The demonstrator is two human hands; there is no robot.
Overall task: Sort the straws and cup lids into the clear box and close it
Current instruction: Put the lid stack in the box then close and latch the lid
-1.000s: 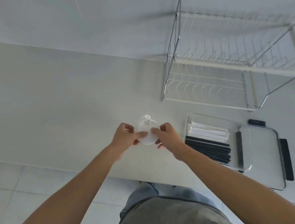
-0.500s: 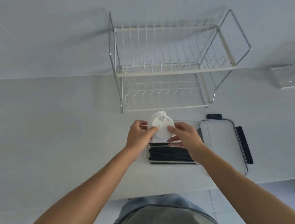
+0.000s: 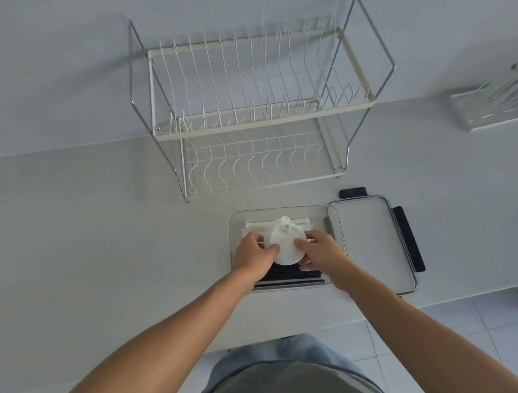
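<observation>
A stack of white cup lids point(image 3: 286, 241) sits between both hands, directly over the open clear box point(image 3: 233, 225) on the counter. My left hand point(image 3: 253, 255) grips the stack's left side and my right hand point(image 3: 318, 251) grips its right side. Inside the box, white wrapped straws point(image 3: 256, 225) lie along the far side and black straws point(image 3: 292, 275) along the near side, partly hidden by my hands. The box's lid point(image 3: 369, 242), with black clips, lies flat just right of the box.
A two-tier wire dish rack point(image 3: 258, 115) stands behind the box against the wall. A clear tray point(image 3: 499, 104) sits at the far right. The counter's front edge runs just below the box; tiled floor lies beyond it.
Both hands carried the lid stack to the right, from the bare counter to over the box, and lowered it towards the straws. The view swung right with them.
</observation>
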